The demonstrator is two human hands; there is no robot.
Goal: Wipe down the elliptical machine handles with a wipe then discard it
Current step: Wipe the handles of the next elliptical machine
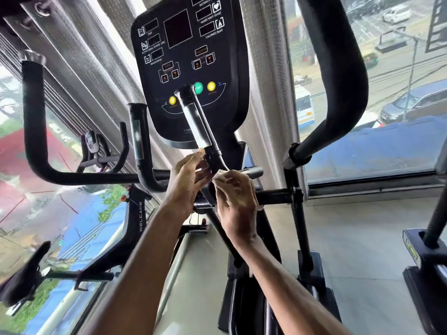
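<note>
Wipe [221, 176]: thin, white, crumpled; pressed against the bend of the inner right handle, just below the console, under the right hand.
Right hand [235, 201]: fingers curled narrow around the wipe, pinning it to the tube.
Left hand [187, 180]: fingers half-spread, tips resting on the black collar of the same handle; nothing held, though perhaps lightly steadying the tube, since motion blur hides the grip.
Inner right handle [198, 124]: round black tube, glossy with a bright sheen along its length, capped at the top end.
Inner left handle [139, 139]: matching black tube, curved at the base, a smooth sensor-like plate on its side.
Outer handles: two, thick, matte, foam-like; left one [32, 112] bent in a long L, right one [338, 76] wide and bowed.
Handles counted: four in all.
Console [191, 68]: flat black panel, rounded corners; two yellow round buttons, one green.
Console writing: "TIME", "RESISTANCE", "DISTANCE", "HEART RATE (bpm)", "CALORIES (kcal)".
Exercise bike [116, 226]: black curved frame at left, lettered "WELCARE".
Windows [387, 68]: glass on both sides, street and vehicles below.
</note>
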